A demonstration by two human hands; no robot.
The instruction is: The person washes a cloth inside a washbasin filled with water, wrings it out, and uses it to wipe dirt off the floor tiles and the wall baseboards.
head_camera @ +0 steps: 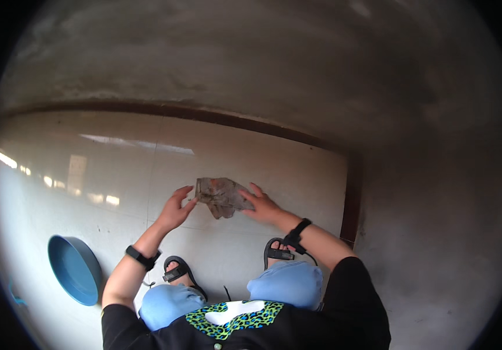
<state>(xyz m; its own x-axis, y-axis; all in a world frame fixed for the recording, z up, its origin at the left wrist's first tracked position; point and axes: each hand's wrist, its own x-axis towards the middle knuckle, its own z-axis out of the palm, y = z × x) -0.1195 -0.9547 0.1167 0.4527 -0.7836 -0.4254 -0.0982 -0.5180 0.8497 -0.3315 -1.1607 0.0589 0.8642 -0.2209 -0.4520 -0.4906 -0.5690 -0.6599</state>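
Note:
A dirty grey-brown rag (224, 192) with a reddish patch appears spread out over the tiled floor in front of me, a crumpled flap hanging off its near side. At its left edge is my left hand (177, 209), fingers apart, the thumb tip at or very near the cloth. Over the right end lies my right hand (262, 204) with spread fingers that overlap the rag. How firmly they press on it cannot be seen. Both wrists wear black straps.
A blue plastic basin (74, 269) stands on the glossy pale tile floor (115, 175) to my left. A dark brown skirting (216, 116) runs below the grey wall (233, 57) ahead and turns along the right side. My sandalled feet (176, 271) are close behind the rag.

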